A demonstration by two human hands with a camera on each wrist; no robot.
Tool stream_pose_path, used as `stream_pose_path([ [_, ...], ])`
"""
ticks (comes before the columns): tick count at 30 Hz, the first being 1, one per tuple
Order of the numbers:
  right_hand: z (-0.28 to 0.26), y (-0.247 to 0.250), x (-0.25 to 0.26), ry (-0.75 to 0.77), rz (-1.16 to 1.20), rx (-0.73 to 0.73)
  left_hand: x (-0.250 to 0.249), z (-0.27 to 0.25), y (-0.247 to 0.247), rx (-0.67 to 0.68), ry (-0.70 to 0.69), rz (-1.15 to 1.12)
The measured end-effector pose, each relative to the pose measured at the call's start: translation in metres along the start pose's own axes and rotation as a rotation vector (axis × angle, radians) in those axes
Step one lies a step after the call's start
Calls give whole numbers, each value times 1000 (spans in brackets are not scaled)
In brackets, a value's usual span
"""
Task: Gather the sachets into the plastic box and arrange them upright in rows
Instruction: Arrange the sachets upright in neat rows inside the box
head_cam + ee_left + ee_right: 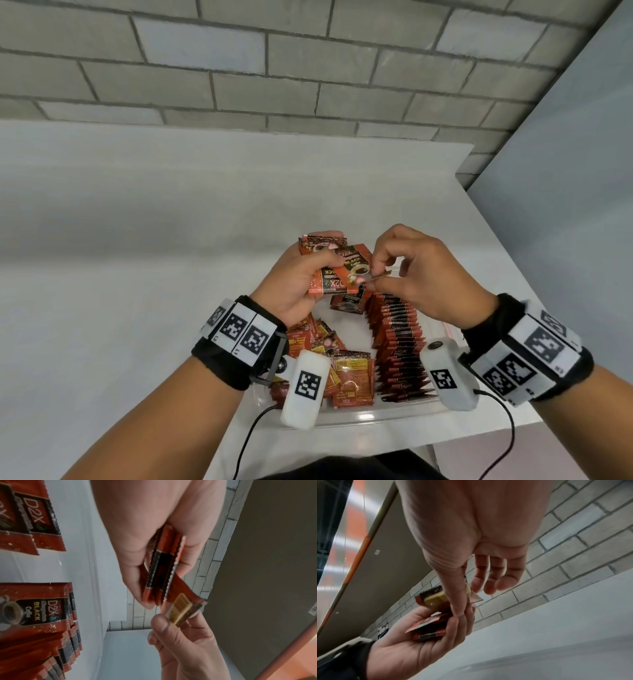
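My left hand (301, 274) grips a small stack of red-and-black coffee sachets (329, 281) above the clear plastic box (359, 416). In the left wrist view the stack (161, 572) sits edge-on between thumb and fingers. My right hand (383, 270) pinches one sachet (356, 265) by its edge, thumb and forefinger at the top of the stack; the same sachet (435, 599) shows in the right wrist view. Inside the box a long row of upright sachets (397, 342) runs along the right side, and loose sachets (342, 373) lie flat at the left.
The box stands near the front right corner of a white table (137, 240). A grey brick wall (274, 68) runs behind it and a grey panel (565, 205) stands to the right. Cables (253, 431) trail from the wrist cameras over the table edge.
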State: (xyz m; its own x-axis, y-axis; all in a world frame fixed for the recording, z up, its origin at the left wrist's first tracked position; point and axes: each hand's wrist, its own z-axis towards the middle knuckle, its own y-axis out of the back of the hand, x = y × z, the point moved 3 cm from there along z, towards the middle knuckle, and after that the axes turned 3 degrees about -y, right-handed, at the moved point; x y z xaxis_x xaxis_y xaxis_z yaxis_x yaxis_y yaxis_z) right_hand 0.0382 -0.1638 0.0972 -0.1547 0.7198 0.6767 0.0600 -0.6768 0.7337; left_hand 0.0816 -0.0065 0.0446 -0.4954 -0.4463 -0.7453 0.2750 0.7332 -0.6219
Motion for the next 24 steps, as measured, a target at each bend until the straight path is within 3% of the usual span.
stream_pose_path([
  [4, -5, -2, 0, -21, -4, 5, 0, 1, 2, -34, -38, -33],
  [7, -7, -2, -3, -261, 149, -46, -3, 0, 1, -32, -76, -49],
  [9, -7, -5, -4, -372, 242, 8, -4, 0, -1, -12, -90, -63],
  [15, -3, -6, -6, -365, 645, 50, -6, -2, -4, 1, -134, -130],
  [24, 1, -14, -12, -473, 877, 37, -5, 1, 1, -35, -173, -182],
])
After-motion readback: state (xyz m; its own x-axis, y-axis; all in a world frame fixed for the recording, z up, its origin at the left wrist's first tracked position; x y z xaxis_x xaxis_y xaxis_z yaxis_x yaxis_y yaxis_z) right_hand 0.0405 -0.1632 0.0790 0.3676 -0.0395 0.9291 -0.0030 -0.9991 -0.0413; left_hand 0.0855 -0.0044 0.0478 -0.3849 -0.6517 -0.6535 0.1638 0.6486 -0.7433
